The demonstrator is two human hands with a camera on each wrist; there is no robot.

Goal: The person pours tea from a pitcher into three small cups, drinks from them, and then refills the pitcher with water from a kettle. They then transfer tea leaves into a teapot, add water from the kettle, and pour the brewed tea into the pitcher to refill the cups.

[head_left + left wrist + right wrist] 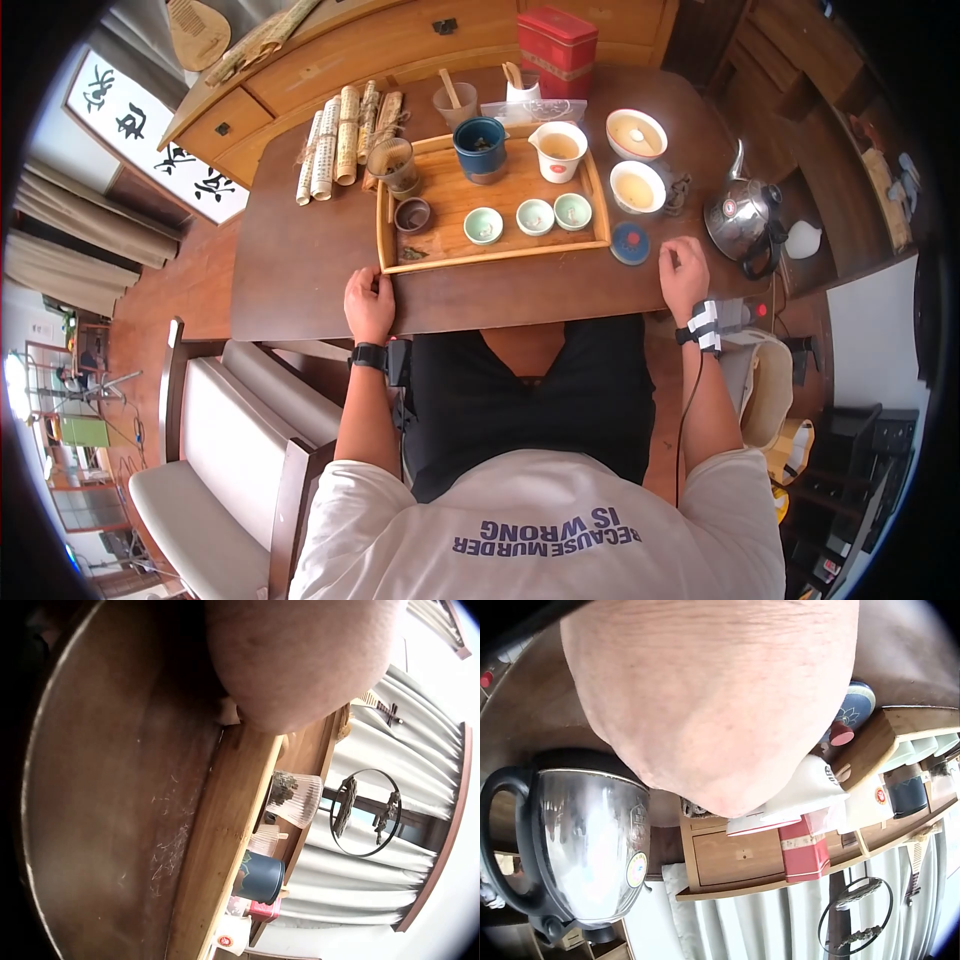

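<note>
My left hand (370, 303) rests on the table's front edge, fingers loosely curled around nothing, right by the near left corner of the wooden tea tray (490, 260). On the table at the right lies my right hand (684, 274), also loosely curled and holding nothing, between a round blue lid (630, 244) with a red knob and a steel kettle (740, 222). Three pale green cups, among them one at the left (483, 227), stand on the tray with a dark blue cup (480, 150), a white pitcher (558, 152), a ribbed glass (394, 166) and a small brown cup (412, 215).
Two white bowls of pale liquid, one nearer (637, 188), stand right of the tray. Behind it are a red tin (556, 50), a white tool holder (523, 92) and a glass with a wooden stick (456, 101). Bamboo scrolls (346, 135) lie at the back left.
</note>
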